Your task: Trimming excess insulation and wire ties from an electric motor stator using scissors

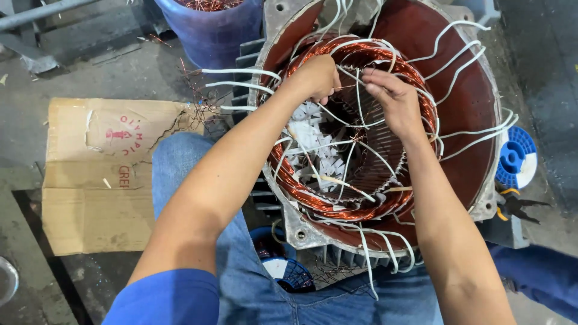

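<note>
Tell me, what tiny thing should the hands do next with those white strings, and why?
Probably draw the white cord snug against the copper winding. The right hand pinches it just above the coil, the left hand presses on the same far stretch, and many white cords still stick out loosely around the motor housing.

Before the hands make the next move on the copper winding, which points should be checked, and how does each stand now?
1. Left hand on copper winding: ok, fist rests on the far rim.
2. Right hand grips white sleeved lead: ok, pinched.
3. Other leads clear of the hands: not ok, several cross the bore.
4. Pliers within reach: ok, right of the motor housing.
5. Winding insulation intact: cannot tell.
</note>
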